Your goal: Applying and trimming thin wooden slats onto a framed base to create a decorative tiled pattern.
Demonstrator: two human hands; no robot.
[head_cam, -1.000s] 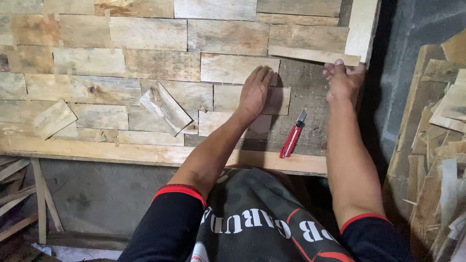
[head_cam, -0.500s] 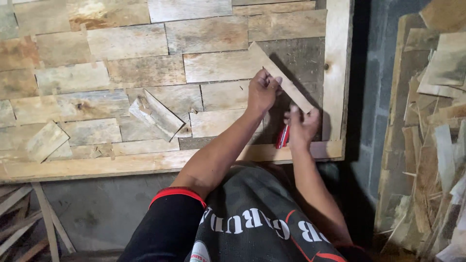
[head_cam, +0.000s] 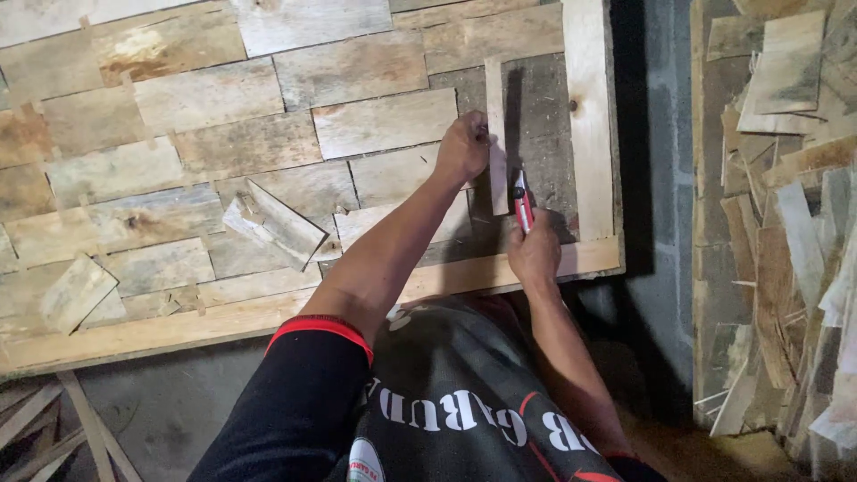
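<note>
Landmark: panel [head_cam: 268, 116], a big board faced with pale wood pieces laid like bricks, framed by a lighter rim; it lies flat below the camera.
Gap: bare dark patch at the panel's right end, just inside the rim's right upright.
Strip [head_cam: 496, 125]: thin pale wood slat, standing lengthwise along the gap's left edge, touching the pieces already laid there.
Left hand [head_cam: 462, 147]: curled over the strip's left side about mid-length, fingers pressing it down onto the panel; closed against the wood, not wrapped around it.
Right hand [head_cam: 536, 254]: near the panel's bottom rim, below the gap, fist closed around the cutter's handle.
Cutter [head_cam: 522, 203]: red utility knife, pointing up the panel, tip right beside the strip's lower end; whether the blade touches the wood, cannot tell.
Offcuts [head_cam: 277, 223]: two loose angled scraps lying on the panel's middle, well left of the hands.
Loose piece [head_cam: 76, 290]: tilted scrap on the panel's lower left corner.
Scrap pile [head_cam: 786, 223]: heap of thin wood pieces right of the panel, across a strip of dark concrete floor.
Person: black sleeves with red cuffs, dark printed shirt, leaning over the panel's bottom rim.
</note>
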